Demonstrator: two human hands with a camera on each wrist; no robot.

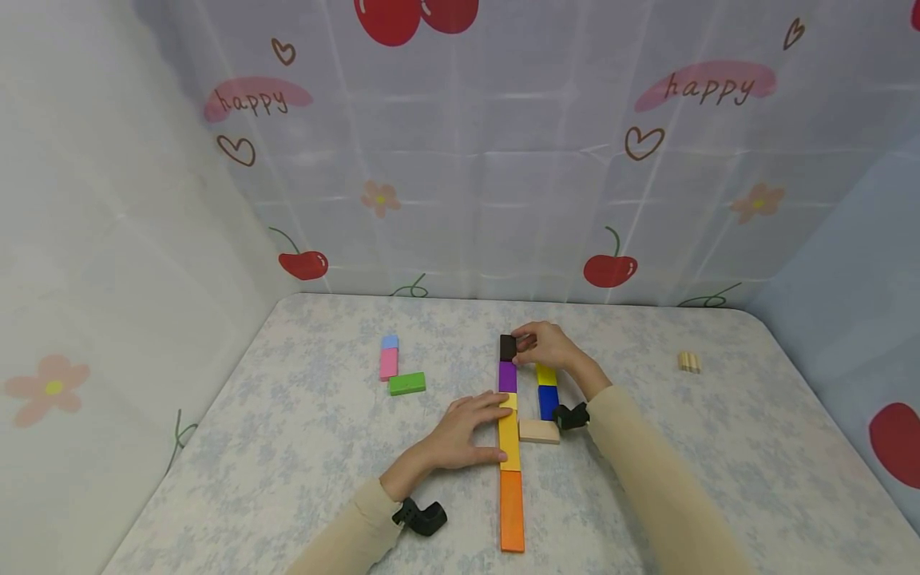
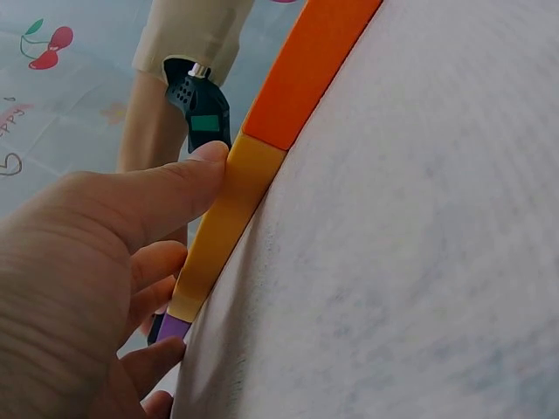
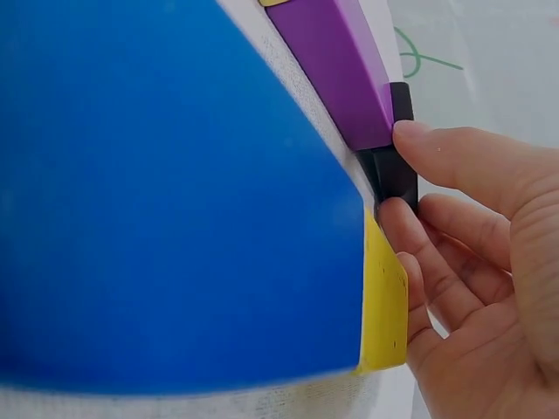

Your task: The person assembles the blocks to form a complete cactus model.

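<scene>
Behind the blue-mottled desk [image 1: 302,447], a curtain [image 1: 496,200] reads "happy" twice; on the desk, the right hand [image 1: 552,347] pinches a black block [image 1: 507,348]; the left hand [image 1: 454,433], spread, touches an amber block [image 1: 509,438].

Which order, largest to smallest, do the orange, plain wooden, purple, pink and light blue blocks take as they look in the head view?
1. Orange block
2. Plain wooden block
3. Purple block and pink block: too alike to rank
4. Light blue block
</scene>
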